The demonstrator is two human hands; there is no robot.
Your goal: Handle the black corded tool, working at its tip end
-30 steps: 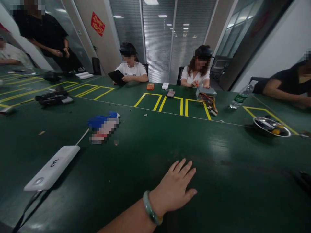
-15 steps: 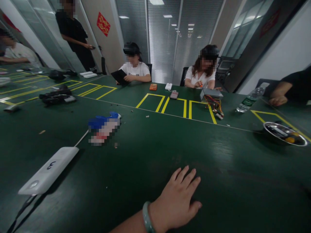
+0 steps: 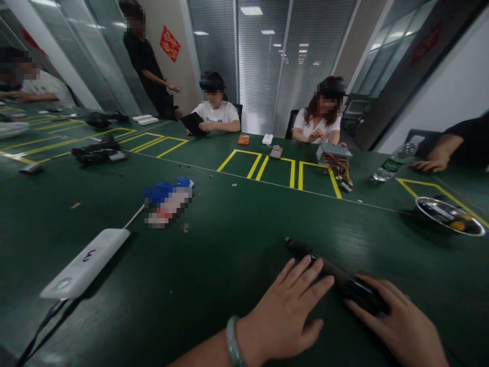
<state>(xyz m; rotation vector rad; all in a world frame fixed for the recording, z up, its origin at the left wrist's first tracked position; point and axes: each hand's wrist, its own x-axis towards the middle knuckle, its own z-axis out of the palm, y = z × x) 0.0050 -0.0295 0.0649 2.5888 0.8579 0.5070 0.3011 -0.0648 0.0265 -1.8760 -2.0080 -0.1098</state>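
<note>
Tool (image 3: 344, 281), long, black, cylindrical: lower R of frame, narrow end toward upper L. Right hand (image 3: 401, 318): clamped on its thick end, fingers one side, thumb other. Left hand (image 3: 284, 311), w/ pale-green smooth bangle (image 3: 234, 341): fingers apart, tips at tool's mid-length, contact unclear. White oblong plastic device (image 3: 101, 250), marked "3": lower L. Shiny round metal bowl (image 3: 468, 233): R edge.

On the table (image 3: 229, 219), a device (image 3: 86, 264) is lying near left, a handheld tool (image 3: 344, 278) near right, and a bottle (image 3: 395, 163) is resting far right, behind a bowl (image 3: 439, 223).
</note>
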